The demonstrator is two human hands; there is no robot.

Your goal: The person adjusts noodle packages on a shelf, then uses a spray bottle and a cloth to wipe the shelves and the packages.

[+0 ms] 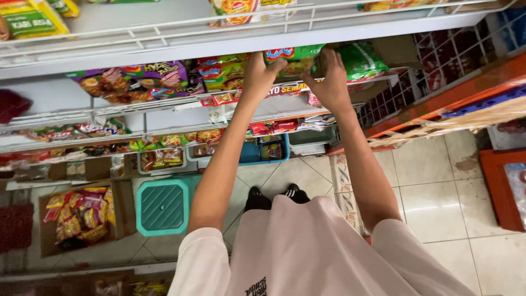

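Observation:
Both my arms reach up to a white wire shelf (181,104). My left hand (258,74) and my right hand (330,79) hold a green noodle packet (293,57) between them, one hand at each side, at the shelf's front edge. Purple noodle packets (148,77) and red-and-yellow ones (222,74) lie on the same shelf to the left. More green packets (360,61) lie to the right of my right hand.
A teal plastic stool (163,205) stands on the tiled floor at the lower left, beside an open cardboard box of snack packets (82,216). Lower shelves hold small packets and a blue tray (257,151). An orange-framed rack (466,93) stands at the right.

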